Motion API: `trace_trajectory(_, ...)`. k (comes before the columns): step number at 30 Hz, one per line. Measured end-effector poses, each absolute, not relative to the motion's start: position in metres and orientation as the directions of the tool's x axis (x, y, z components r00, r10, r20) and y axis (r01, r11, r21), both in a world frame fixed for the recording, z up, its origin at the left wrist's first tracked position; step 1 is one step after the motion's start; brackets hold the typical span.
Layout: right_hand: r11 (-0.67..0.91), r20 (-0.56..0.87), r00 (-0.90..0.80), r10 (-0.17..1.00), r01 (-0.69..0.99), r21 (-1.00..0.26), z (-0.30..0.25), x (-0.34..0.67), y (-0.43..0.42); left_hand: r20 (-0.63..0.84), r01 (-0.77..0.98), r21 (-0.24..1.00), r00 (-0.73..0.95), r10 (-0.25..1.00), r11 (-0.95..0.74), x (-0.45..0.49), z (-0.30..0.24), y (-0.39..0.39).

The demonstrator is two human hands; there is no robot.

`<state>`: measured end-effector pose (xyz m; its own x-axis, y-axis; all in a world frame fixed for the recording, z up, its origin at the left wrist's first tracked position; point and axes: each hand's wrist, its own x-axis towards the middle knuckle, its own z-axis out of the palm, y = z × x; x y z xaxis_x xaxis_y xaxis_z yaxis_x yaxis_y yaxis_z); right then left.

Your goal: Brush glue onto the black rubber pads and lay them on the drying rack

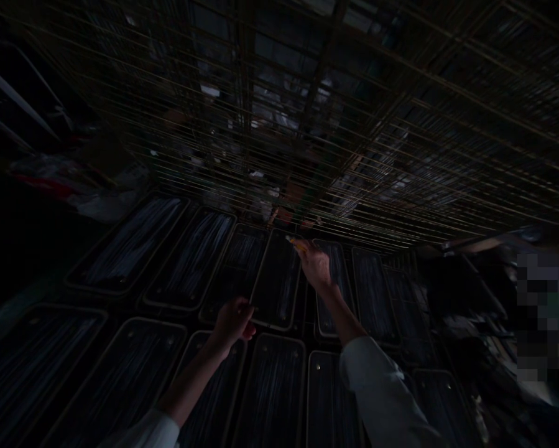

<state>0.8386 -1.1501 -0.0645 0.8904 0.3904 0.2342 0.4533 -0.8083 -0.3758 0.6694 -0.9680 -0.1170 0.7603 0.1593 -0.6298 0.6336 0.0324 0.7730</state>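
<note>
The light is very dim. A small yellow-handled tool [299,245] with a pale tip, which looks like a brush, is gripped in my right hand [315,264]. Its tip is over the upper end of a dark rectangular panel [274,280] with rounded corners and a pale rim. Faint whitish streaks mark this panel's right side. My left hand [234,322] is closed at the panel's lower left corner, fingers curled; what they hold, if anything, is hidden in shadow.
Similar streaked panels lie in two rows, including a brightly streaked one [190,255] to the left and another [277,379] nearer me. A wire mesh [242,106] rises behind them. Plastic bags [104,202] lie at the far left, and dark clutter [466,286] is on the right.
</note>
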Motion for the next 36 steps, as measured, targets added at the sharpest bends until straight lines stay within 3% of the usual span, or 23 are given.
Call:
trace_trajectory(6,-0.681,0.050,0.819,0.572,0.508,-0.528,-0.056,0.742,-1.164,-0.682,0.691,0.723,0.713,0.159,0.004,0.674,-0.111,-0.967)
trace_trajectory(11,-0.614,-0.081,0.781,0.619,0.417,-0.670,-0.024,0.673,-1.179,-0.673,0.679,0.733,0.720,0.169,0.027,0.674,-0.109,-0.966)
trace_trajectory(14,-0.598,-0.010,0.834,0.552,0.387,-0.702,-0.017,0.696,-1.178,-0.669,0.675,0.737,0.727,0.157,0.014,0.673,-0.108,-0.966)
trace_trajectory(18,-0.669,0.129,0.894,0.428,0.410,-0.620,-0.038,0.742,-1.173,-0.694,0.698,0.715,0.705,0.146,0.031,0.672,-0.103,-0.965)
trace_trajectory(21,-0.669,0.093,0.867,0.489,0.441,-0.598,-0.053,0.727,-1.170,-0.693,0.698,0.715,0.704,0.154,0.029,0.672,-0.099,-0.965)
trace_trajectory(25,-0.594,-0.037,0.804,0.593,0.406,-0.695,-0.043,0.667,-1.173,-0.697,0.702,0.711,0.697,0.168,0.037,0.672,-0.100,-0.965)
trace_trajectory(29,-0.547,-0.082,0.836,0.543,0.278,-0.790,-0.023,0.666,-1.177,-0.674,0.676,0.735,0.722,0.154,0.047,0.671,-0.108,-0.965)
trace_trajectory(32,-0.555,0.015,0.888,0.460,0.301,-0.775,-0.025,0.716,-1.172,-0.667,0.668,0.743,0.732,0.137,0.045,0.671,-0.112,-0.964)
trace_trajectory(36,-0.625,0.207,0.905,0.371,0.408,-0.666,-0.043,0.795,-1.153,-0.678,0.675,0.734,0.725,0.122,0.074,0.670,-0.115,-0.963)
